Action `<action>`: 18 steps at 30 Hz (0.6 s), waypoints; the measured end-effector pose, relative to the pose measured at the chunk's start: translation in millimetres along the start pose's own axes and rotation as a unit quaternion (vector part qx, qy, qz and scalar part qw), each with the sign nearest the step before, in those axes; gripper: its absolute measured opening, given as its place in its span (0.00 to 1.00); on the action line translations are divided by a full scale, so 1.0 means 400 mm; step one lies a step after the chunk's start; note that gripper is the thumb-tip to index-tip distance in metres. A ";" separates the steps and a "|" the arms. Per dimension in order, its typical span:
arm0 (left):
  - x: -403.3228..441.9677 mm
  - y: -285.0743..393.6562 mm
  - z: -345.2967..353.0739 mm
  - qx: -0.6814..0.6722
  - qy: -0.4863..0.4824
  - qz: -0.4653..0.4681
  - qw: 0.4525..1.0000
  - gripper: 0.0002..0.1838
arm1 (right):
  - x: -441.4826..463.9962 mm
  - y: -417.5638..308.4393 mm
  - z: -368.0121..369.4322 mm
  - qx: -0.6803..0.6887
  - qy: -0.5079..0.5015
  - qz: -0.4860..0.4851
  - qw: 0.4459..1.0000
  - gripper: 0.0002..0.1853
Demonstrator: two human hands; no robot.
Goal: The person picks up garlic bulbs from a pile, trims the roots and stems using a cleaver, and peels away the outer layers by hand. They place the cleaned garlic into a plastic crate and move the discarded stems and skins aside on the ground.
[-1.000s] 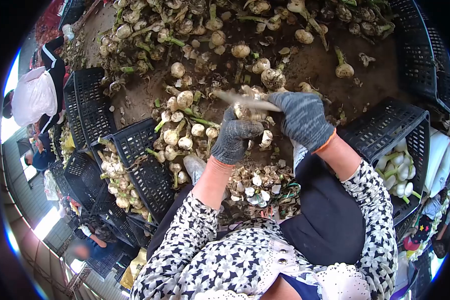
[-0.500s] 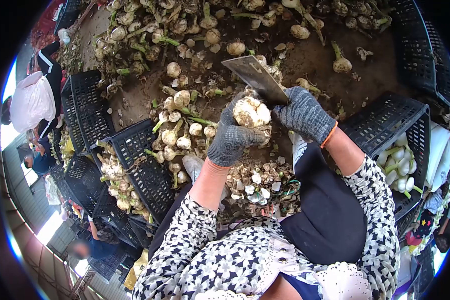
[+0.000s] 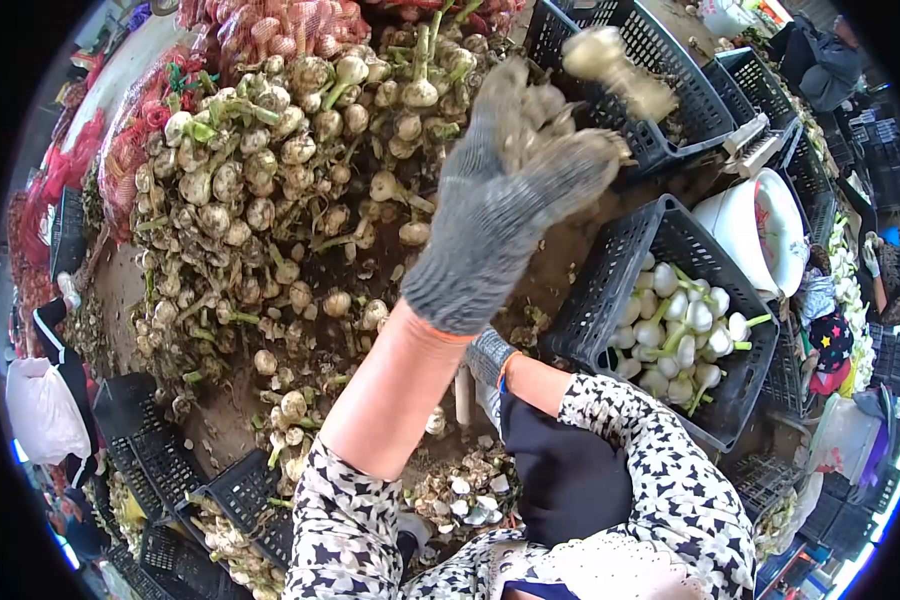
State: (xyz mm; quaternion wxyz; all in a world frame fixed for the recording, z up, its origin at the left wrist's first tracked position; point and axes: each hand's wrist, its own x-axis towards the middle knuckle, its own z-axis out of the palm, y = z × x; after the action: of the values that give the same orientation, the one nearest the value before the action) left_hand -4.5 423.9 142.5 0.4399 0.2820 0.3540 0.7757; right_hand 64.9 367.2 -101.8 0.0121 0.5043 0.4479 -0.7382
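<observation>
My left hand [image 3: 500,205], in a grey knit glove, reaches forward with its fingers spread apart. Just beyond the fingertips, a motion-blurred garlic bulb with its stem [image 3: 620,75] is in the air by a black crate [image 3: 695,85]. More blurred bulbs [image 3: 545,105] show between thumb and fingers; whether they touch the glove I cannot tell. Lower down, my right hand [image 3: 490,355] is mostly hidden behind my left forearm, fingers out of sight. A narrow pale piece [image 3: 463,395] shows below it, its kind unclear.
A large heap of soil-covered garlic [image 3: 240,190] lies ahead and left, with red net sacks [image 3: 280,30] behind. At right, a black crate [image 3: 610,285] holds cleaner bulbs, beside a white bucket [image 3: 710,215]. Trimmings [image 3: 470,490] lie near my lap. Other people are around the edges.
My view has turned right. My left hand, which gripped a garlic bulb, has swung forward and opened. My right hand held a broad metal blade, which is hidden from sight now.
</observation>
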 end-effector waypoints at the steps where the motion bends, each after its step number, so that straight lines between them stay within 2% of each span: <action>1: -0.004 0.000 -0.004 0.003 0.002 0.000 1.000 0.22 | -0.011 -0.007 -0.002 0.031 -0.007 0.028 0.999 0.14; 3: -0.051 -0.033 -0.089 0.162 0.059 0.085 0.981 0.14 | -0.025 -0.014 -0.006 0.066 -0.011 0.029 0.997 0.13; 5: -0.122 -0.104 -0.219 0.320 0.171 0.139 0.921 0.08 | -0.041 -0.011 -0.013 0.125 -0.014 0.039 0.991 0.11; 6: -0.188 -0.102 -0.276 0.050 0.282 -0.057 0.956 0.07 | -0.075 -0.044 -0.013 0.021 0.027 -0.107 0.994 0.08; 7: -0.270 -0.103 -0.329 0.042 0.320 -0.075 0.943 0.08 | -0.066 -0.032 -0.019 0.009 -0.005 -0.118 0.993 0.06; 8: -0.342 -0.092 -0.359 0.074 0.431 -0.118 0.892 0.09 | -0.059 -0.021 -0.026 -0.003 -0.038 -0.129 0.991 0.05; 9: -0.465 -0.141 -0.486 0.123 0.501 -0.104 0.850 0.09 | -0.052 -0.010 -0.033 -0.014 -0.070 -0.140 0.988 0.05; 10: -0.545 -0.105 -0.490 0.164 0.525 -0.145 0.822 0.07 | -0.082 -0.030 -0.021 0.120 -0.077 -0.056 0.988 0.03; 11: -0.655 -0.107 -0.552 0.254 0.525 -0.157 0.797 0.05 | -0.073 -0.031 -0.016 0.135 -0.070 -0.003 0.988 0.03; 12: -0.776 -0.126 -0.613 0.338 0.510 -0.170 0.773 0.11 | -0.065 -0.028 -0.012 0.149 -0.055 0.040 0.986 0.04; 14: -0.899 -0.133 -0.627 0.452 0.526 -0.204 0.691 0.29 | -0.082 -0.032 -0.006 0.110 -0.079 0.025 0.990 0.05; 15: -0.933 -0.117 -0.634 0.533 0.460 -0.276 0.654 0.40 | -0.078 -0.029 0.000 0.117 -0.047 0.036 0.991 0.05; 16: -0.907 -0.099 -0.604 0.590 0.423 -0.293 0.622 0.37 | -0.072 -0.028 0.005 0.100 -0.037 0.032 0.994 0.06; 18: -0.883 -0.105 -0.594 0.717 0.309 -0.371 0.502 0.39 | -0.116 -0.074 0.029 0.103 -0.072 0.035 0.991 0.06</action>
State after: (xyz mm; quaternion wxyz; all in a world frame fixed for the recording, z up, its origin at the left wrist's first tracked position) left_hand -1.8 56.1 -75.8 0.1966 0.0860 0.9749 0.0601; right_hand 65.4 356.8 -46.4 0.0186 0.4635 0.3495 -0.8140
